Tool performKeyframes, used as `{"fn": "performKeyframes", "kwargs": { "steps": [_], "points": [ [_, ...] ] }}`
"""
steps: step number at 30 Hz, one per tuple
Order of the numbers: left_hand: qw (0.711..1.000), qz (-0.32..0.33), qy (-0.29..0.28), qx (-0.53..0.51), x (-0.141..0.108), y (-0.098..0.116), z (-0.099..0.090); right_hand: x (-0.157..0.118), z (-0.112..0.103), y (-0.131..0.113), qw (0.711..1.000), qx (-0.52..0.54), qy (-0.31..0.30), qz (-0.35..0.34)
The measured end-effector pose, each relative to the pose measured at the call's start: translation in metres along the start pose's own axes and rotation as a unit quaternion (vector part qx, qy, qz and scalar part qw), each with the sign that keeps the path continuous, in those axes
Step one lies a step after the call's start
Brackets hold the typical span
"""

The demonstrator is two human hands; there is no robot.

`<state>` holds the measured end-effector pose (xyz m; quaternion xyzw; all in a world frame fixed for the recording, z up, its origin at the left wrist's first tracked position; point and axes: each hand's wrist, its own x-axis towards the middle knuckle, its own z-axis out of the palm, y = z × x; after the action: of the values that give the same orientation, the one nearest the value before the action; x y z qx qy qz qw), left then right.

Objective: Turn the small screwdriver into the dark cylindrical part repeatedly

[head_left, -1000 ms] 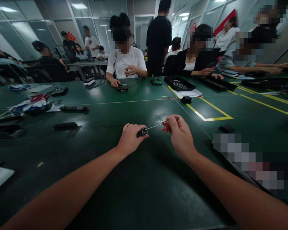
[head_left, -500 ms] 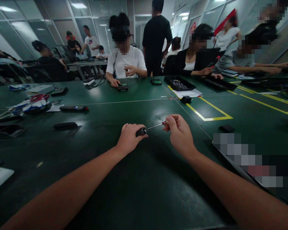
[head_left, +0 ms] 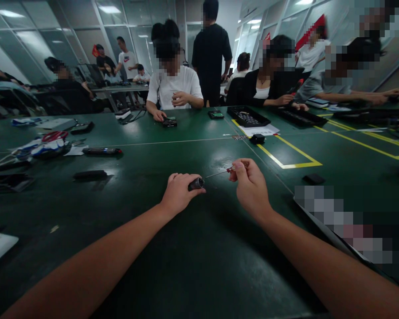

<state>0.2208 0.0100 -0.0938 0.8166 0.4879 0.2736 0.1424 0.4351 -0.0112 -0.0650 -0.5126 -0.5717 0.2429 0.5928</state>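
Observation:
My left hand (head_left: 180,192) is wrapped round a dark cylindrical part (head_left: 197,184), whose round end faces right. Between finger and thumb, my right hand (head_left: 251,186) grips a thin screwdriver (head_left: 217,173) with a reddish handle. Its metal shaft points left, and the tip is close to the end of the cylinder; whether they touch is hard to tell. Both hands are above the green table (head_left: 193,266).
A black block (head_left: 314,178) and a pixelated flat item (head_left: 342,223) lie right. To the left are a black bar (head_left: 90,175), a dark tool (head_left: 102,151) and cables (head_left: 46,146). Across the table, people sit near black trays (head_left: 248,116).
The screwdriver tip has moved slightly right, away from the cylinder's end. The cylinder has tilted a little in my left hand, and both hands keep their grip.

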Motion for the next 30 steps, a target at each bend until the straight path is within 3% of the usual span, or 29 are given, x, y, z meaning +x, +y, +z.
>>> {"fn": "performKeyframes", "kwargs": {
  "steps": [8,21,30],
  "points": [
    [1.0,-0.012,-0.004,0.022,0.001,0.0016,0.0009,-0.0057,-0.0011,-0.0026,0.996,-0.053,-0.056,-0.055],
    [1.0,-0.016,-0.001,0.011,0.0009,-0.0001,0.0026,-0.0025,-0.0016,-0.0018,0.994,-0.091,-0.044,-0.038],
    [0.993,-0.049,0.047,-0.094,0.0019,0.0022,-0.0021,-0.0022,-0.0018,-0.0007,0.997,-0.07,-0.028,-0.031]
  ]
}}
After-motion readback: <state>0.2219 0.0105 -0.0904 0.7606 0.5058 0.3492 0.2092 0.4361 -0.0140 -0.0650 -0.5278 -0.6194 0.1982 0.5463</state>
